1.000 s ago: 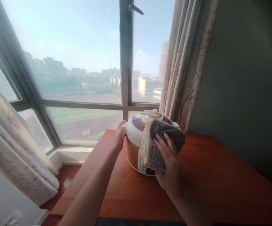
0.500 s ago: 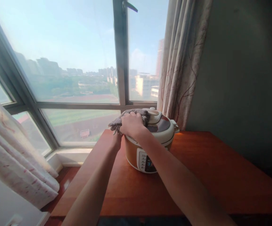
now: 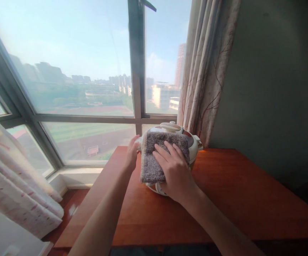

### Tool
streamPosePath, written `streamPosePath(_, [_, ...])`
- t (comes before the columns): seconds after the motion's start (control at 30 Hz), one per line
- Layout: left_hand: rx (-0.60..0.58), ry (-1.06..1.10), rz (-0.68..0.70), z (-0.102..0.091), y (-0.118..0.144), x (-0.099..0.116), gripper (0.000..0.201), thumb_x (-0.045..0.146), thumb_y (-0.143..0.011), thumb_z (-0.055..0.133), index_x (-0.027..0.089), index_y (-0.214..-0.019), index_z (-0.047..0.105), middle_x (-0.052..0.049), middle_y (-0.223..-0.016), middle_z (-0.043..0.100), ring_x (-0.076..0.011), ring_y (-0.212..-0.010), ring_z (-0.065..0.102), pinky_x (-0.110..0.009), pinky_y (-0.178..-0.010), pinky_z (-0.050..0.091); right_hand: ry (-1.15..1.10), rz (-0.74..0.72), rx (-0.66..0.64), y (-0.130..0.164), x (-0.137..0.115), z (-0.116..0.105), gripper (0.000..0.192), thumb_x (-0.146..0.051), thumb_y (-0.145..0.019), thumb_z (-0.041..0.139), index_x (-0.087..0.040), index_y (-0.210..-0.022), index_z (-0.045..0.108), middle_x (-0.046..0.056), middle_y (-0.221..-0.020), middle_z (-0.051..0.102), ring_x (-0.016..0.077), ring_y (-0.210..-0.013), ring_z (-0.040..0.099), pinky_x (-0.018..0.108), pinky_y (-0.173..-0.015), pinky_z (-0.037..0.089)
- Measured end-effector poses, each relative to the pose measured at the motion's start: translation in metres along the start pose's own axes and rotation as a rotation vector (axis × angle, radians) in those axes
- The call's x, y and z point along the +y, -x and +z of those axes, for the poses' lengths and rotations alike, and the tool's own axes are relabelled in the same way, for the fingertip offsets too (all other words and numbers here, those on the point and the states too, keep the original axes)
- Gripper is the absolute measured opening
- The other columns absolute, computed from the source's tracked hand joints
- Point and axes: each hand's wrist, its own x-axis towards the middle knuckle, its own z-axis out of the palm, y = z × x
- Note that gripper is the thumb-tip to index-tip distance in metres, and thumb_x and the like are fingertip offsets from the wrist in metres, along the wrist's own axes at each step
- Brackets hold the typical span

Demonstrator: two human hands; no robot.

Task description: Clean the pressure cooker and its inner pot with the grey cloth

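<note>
A rice cooker [image 3: 193, 137] with a cream lid and a brown body stands on the wooden table. At its left side, my left hand [image 3: 131, 154] grips the side handle, thumb and fingers against it. A grey-brown terry cloth [image 3: 154, 167] lies over the front of the lid and hangs down the cooker's front, covering most of the control panel. My right hand [image 3: 173, 163] holds this cloth pressed against the cooker, its fingers spread across the fabric; the thumb is hidden.
The reddish wooden table [image 3: 231, 192] extends to the right of the cooker. Behind it are a large window [image 3: 84, 119] and a patterned curtain [image 3: 201, 78]. Another curtain [image 3: 17, 177] hangs at the left, beside a low sill [image 3: 76, 176].
My right hand has moved the cloth from the cooker's left handle to its front, where the cloth is now spread out. My left hand, earlier partly hidden beneath the cloth, shows at the bare handle.
</note>
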Motion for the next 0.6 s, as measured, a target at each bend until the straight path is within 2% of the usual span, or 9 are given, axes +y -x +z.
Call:
streamPosePath(0.17, [-0.033, 0.046, -0.054, 0.001, 0.002, 0.0, 0.061, 0.043, -0.084, 0.05, 0.025, -0.142, 0.049, -0.009, -0.134, 0.061, -0.0272, -0.123, 0.055, -0.042, -0.099, 0.047, -0.067, -0.006, 0.178, 0.043, 0.038, 0.006, 0.077, -0.016, -0.07, 0.055, -0.016, -0.147, 0.046, 0.009, -0.157, 0.043, 0.0333, -0.15, 0.025, 0.06, -0.123, 0.015])
streamPosePath(0.27, [-0.027, 0.033, -0.052, 0.003, 0.004, 0.005, 0.062, 0.045, -0.083, 0.05, 0.025, -0.142, 0.048, -0.009, -0.136, 0.06, -0.0277, -0.123, 0.055, -0.043, -0.101, 0.046, -0.132, 0.073, 0.332, 0.048, 0.069, 0.014, 0.075, -0.016, -0.074, 0.053, -0.019, -0.148, 0.043, 0.009, -0.155, 0.045, 0.032, -0.15, 0.028, 0.061, -0.121, 0.022])
streamPosePath(0.4, [0.019, 0.002, -0.055, 0.007, 0.008, 0.013, 0.058, 0.043, -0.083, 0.051, 0.024, -0.137, 0.053, -0.01, -0.13, 0.063, -0.0286, -0.121, 0.056, -0.043, -0.099, 0.047, -0.259, 0.181, 0.425, 0.026, 0.108, 0.014, 0.058, -0.018, -0.078, 0.053, -0.018, -0.136, 0.057, 0.01, -0.143, 0.058, 0.0302, -0.14, 0.044, 0.054, -0.119, 0.031])
streamPosePath(0.5, [0.017, -0.018, -0.066, 0.006, 0.008, 0.018, 0.057, 0.041, -0.081, 0.053, 0.022, -0.134, 0.055, -0.009, -0.125, 0.066, -0.0281, -0.116, 0.06, -0.042, -0.096, 0.05, -0.37, 0.271, 0.393, 0.001, 0.132, 0.004, 0.047, -0.022, -0.08, 0.053, -0.018, -0.124, 0.067, 0.01, -0.131, 0.067, 0.0289, -0.129, 0.056, 0.047, -0.115, 0.039])
streamPosePath(0.6, [0.002, -0.061, -0.049, 0.002, 0.004, 0.022, 0.056, 0.039, -0.078, 0.057, 0.02, -0.13, 0.059, -0.009, -0.121, 0.068, -0.0281, -0.113, 0.061, -0.042, -0.096, 0.05, -0.476, 0.339, 0.317, -0.02, 0.154, -0.005, 0.043, -0.023, -0.081, 0.054, -0.021, -0.12, 0.071, 0.006, -0.125, 0.071, 0.0264, -0.123, 0.061, 0.042, -0.112, 0.042])
